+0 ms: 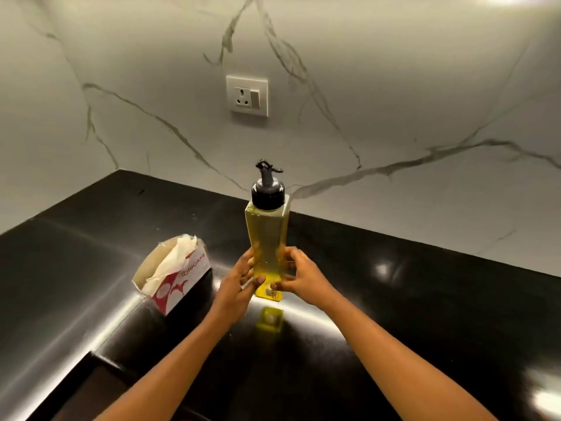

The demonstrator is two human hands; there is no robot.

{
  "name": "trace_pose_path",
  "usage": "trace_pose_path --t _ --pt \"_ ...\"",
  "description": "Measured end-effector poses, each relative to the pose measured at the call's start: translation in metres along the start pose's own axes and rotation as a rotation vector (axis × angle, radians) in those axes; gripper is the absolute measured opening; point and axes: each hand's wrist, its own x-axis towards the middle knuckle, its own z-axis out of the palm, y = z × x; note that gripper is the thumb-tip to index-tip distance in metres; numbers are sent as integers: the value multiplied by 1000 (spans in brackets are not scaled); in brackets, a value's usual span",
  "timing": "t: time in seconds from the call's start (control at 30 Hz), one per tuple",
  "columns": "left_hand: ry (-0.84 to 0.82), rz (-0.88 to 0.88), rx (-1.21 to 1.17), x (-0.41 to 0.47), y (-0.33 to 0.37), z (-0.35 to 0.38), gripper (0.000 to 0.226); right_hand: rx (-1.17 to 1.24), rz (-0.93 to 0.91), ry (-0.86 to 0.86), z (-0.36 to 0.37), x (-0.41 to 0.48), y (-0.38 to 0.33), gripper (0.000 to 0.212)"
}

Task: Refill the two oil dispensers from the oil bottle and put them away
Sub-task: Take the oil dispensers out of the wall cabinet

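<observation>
A tall square oil dispenser [267,232], clear and full of yellow oil, has a black cap with a grey pour spout. It hangs upright just above the black countertop [394,314], its base lifted over its own reflection. My left hand [239,284] grips its lower left side and my right hand [299,276] grips its lower right side. A barcode sticker shows on the base. No second dispenser and no oil bottle are in view.
An open red-and-white cardboard box [173,276] with white paper inside lies to the left of my hands. A marble wall with a power socket [247,95] rises behind the counter. A lower step in the counter sits at the front left.
</observation>
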Motion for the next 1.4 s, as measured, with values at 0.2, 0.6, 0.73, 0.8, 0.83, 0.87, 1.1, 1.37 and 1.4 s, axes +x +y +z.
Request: trace_pose_path --t 0.2,0.6,0.73,0.8,0.83,0.87,1.1,1.37,1.4 --pt "-13 -92 56 19 -35 -6 62 10 52 -6 25 31 35 69" --pt "-6 -104 5 51 -61 -16 60 24 57 -24 33 74 58 71" --pt "-24 -93 -11 58 -65 -21 59 24 55 -30 31 79 58 71" --pt "-37 -88 -24 60 -66 -23 59 36 56 -28 31 80 58 70" --pt "-42 -85 -28 60 -66 -23 59 33 57 -25 32 80 58 70" --pt "-47 -83 -30 61 -65 -24 59 22 59 -23 32 79 58 71" --pt "-58 -136 27 49 -65 -35 74 -149 140 -7 22 59 43 99" --pt "153 45 87 -21 8 -33 22 -82 41 180 -16 -28 -7 39" --pt "129 111 68 -25 32 -28 19 -53 -2 206 -25 -37 -22 34"
